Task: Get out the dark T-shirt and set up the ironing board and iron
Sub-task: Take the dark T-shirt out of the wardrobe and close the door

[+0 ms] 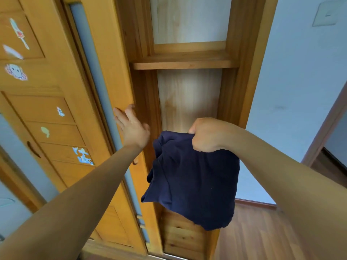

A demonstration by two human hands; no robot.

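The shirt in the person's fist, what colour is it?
Plain dark navy T-shirt; head view.

Bare wooden wardrobe shelf (185,62)

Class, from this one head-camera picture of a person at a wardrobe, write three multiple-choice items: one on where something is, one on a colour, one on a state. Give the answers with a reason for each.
1. Where is the left hand?
A. On the edge of the open wardrobe door
B. On the floor
C. On the wall switch

2. What colour is the T-shirt?
A. White
B. Red
C. Dark navy

3. What is the state of the right hand?
A. Open and empty
B. Closed on the T-shirt, which hangs free
C. Pressing the T-shirt flat on the shelf

Answers:
1 A: its fingers lie against the door's edge.
2 C: the cloth is a deep blue, nearly black.
3 B: the fist bunches the top of the cloth, and the rest droops below it in front of the wardrobe.
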